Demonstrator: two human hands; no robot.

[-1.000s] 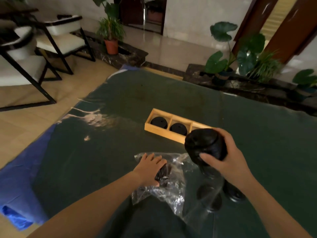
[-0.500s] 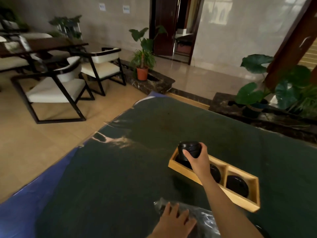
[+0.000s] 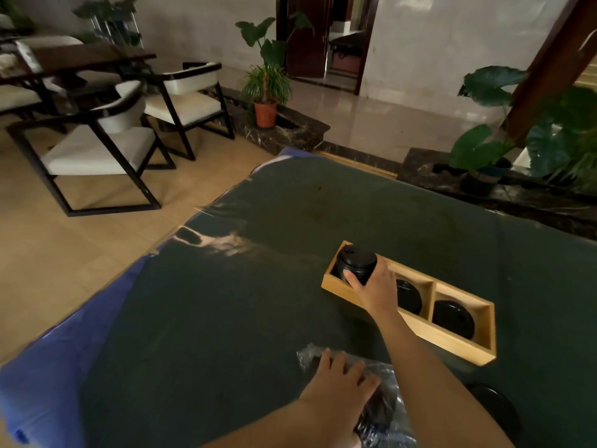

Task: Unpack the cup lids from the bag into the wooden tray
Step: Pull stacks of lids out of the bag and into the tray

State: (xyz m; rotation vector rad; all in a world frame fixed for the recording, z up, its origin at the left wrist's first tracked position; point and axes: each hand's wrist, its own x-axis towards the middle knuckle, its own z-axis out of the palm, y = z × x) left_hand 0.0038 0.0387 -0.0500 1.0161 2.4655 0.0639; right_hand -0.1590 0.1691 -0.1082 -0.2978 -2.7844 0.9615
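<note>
A wooden tray (image 3: 452, 345) with three compartments lies on the dark green table. My right hand (image 3: 376, 291) grips a stack of black cup lids (image 3: 355, 264) standing in the tray's left compartment. Black lids sit in the middle compartment (image 3: 409, 295) and the right compartment (image 3: 452, 318). My left hand (image 3: 339, 383) lies flat with spread fingers on the clear plastic bag (image 3: 384, 412) at the near edge; dark lids show inside the bag under the hand.
One loose black lid (image 3: 492, 402) lies on the table at the lower right. The green table cover (image 3: 242, 318) has a blue edge at the left. Chairs (image 3: 97, 140), potted plants (image 3: 266, 92) and a dark stone ledge stand beyond the table.
My right hand carried the lid stack from above the bag to the tray's left compartment and lowered it in. The view tilted up. My left hand stayed on the bag.
</note>
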